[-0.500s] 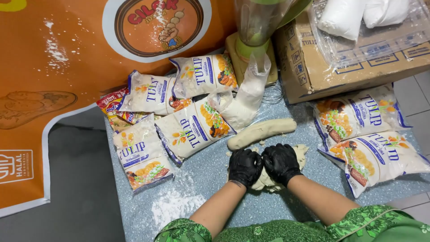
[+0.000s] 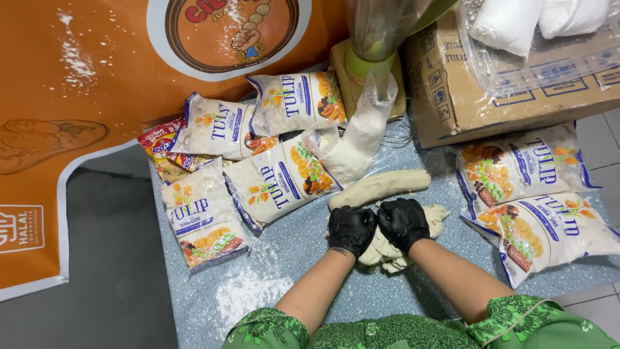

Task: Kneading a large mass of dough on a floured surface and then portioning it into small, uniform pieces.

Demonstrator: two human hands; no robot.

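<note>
While pressing down side by side, left hand (image 2: pixel 351 229) and right hand (image 2: pixel 403 223), both in black gloves, on a pale dough lump (image 2: pixel 387 249) mid-counter. Grip of each hand curled and pushed into the dough, fingers together, knuckles up; not pinching, not lifting. Dough lump directly under and between both palms, spilling out toward the right and the near side. Just beyond the hands, apart from them, a rolled dough log (image 2: pixel 380 187) lying crosswise. Blue-grey speckled counter (image 2: pixel 310 258) dusted with spilled flour (image 2: pixel 248 294) near left. Flour bags (image 2: pixel 271 171) fanned out far left, more flour bags (image 2: pixel 529 200) at right. Opened clear plastic bag of flour (image 2: pixel 361 139) leaning behind the log. Cardboard box (image 2: pixel 465 84) far right, orange banner (image 2: pixel 71 97) covering left side. Green patterned sleeves at bottom edge.
</note>
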